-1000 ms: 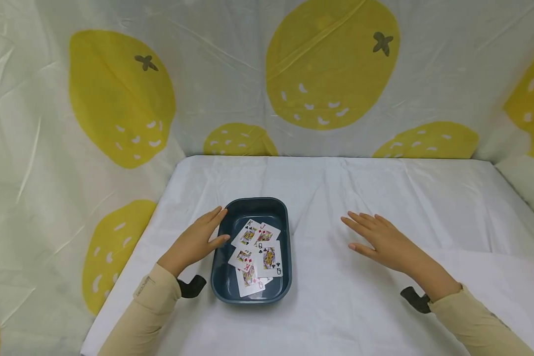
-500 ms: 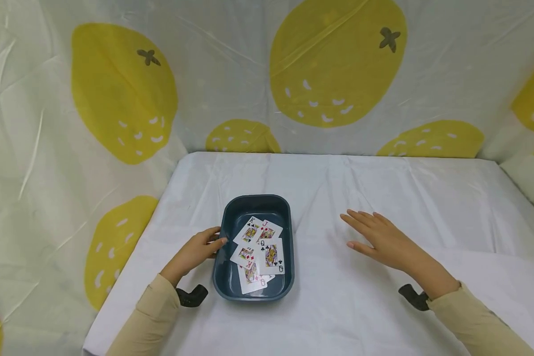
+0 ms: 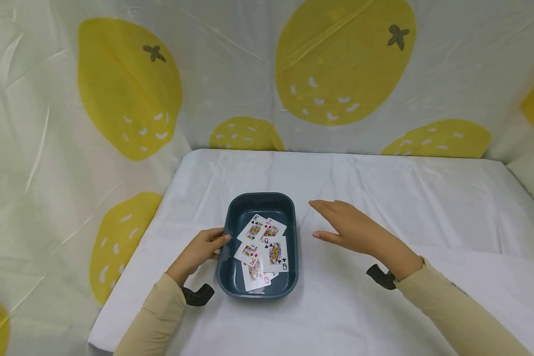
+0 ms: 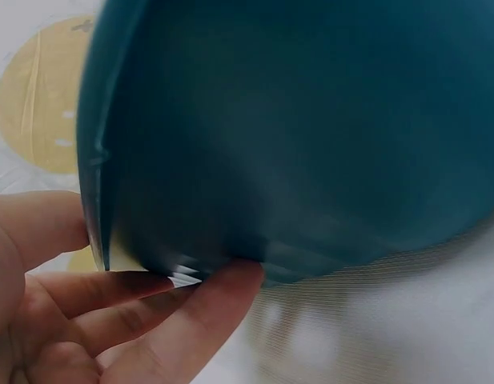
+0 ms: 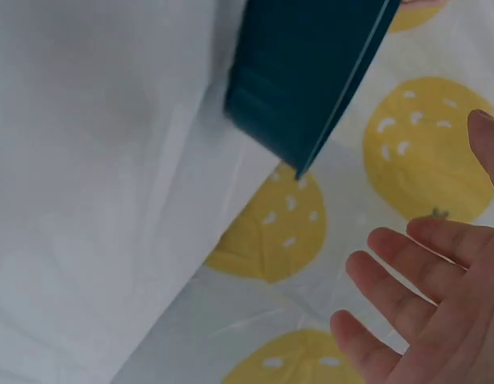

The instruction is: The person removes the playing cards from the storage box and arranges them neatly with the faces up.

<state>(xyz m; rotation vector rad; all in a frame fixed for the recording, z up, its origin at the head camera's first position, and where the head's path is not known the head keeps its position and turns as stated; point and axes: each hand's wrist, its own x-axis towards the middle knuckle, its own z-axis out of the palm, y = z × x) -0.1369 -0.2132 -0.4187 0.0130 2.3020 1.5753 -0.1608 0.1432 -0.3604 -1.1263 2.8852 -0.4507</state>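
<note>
A dark blue-green tray stands on the white cloth, with several face cards loosely overlapping inside it. My left hand grips the tray's left wall, thumb over the rim and fingers on the outside; the left wrist view shows the fingers against the tray's outer side. Right of the tray my right hand hovers with extended fingers, thumb apart, touching nothing. In the right wrist view that hand is apart from the tray.
White cloth covers the table. Behind it and along the sides hangs a pale curtain printed with large yellow lemons. The table's back edge runs along the foot of the curtain.
My left hand has come down from above the tray's left rim and taken hold of that wall. My right hand has moved left, closer to the tray.
</note>
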